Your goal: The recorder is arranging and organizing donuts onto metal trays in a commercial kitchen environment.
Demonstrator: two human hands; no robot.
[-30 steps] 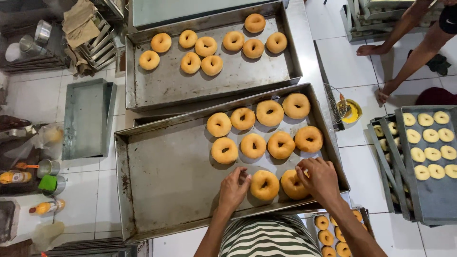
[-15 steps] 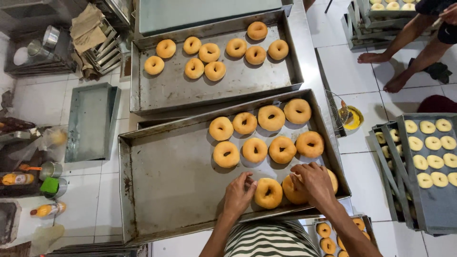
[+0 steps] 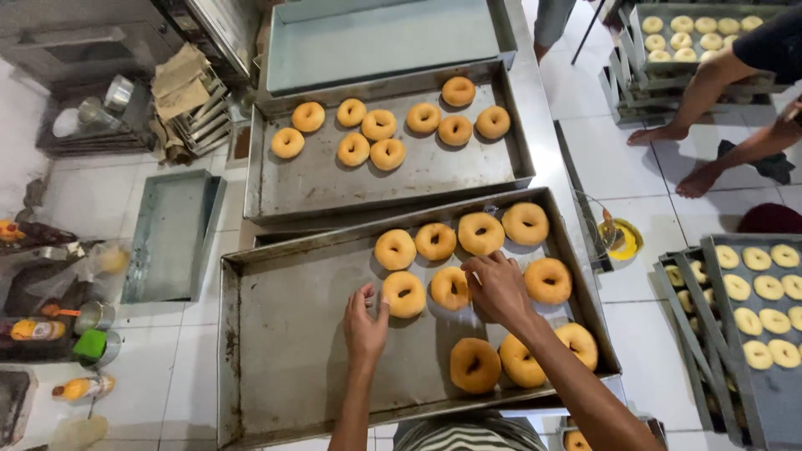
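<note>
A large metal tray (image 3: 284,367) lies in front of me with three rows of golden ring doughnuts. My left hand (image 3: 365,324) hovers over the bare tray floor, fingers apart, its thumb at the left edge of a doughnut (image 3: 406,294) in the middle row. My right hand (image 3: 499,291) lies over the third place of that row, fingers curled down on a doughnut that it hides. Beside it sit a doughnut (image 3: 451,287) on the left and another (image 3: 548,280) on the right. Three doughnuts (image 3: 474,365) lie in the front row.
A second tray (image 3: 317,179) with several doughnuts sits behind, and an empty tray (image 3: 376,42) beyond it. Racks of pale raw doughnuts (image 3: 769,309) stand on the tiled floor at right. Another person's bare legs (image 3: 710,92) are at top right. Bottles and cups (image 3: 50,330) stand left.
Both hands have left the front-row doughnuts and moved forward to the middle row. The view has tilted, so the trays sit lower in the picture.
</note>
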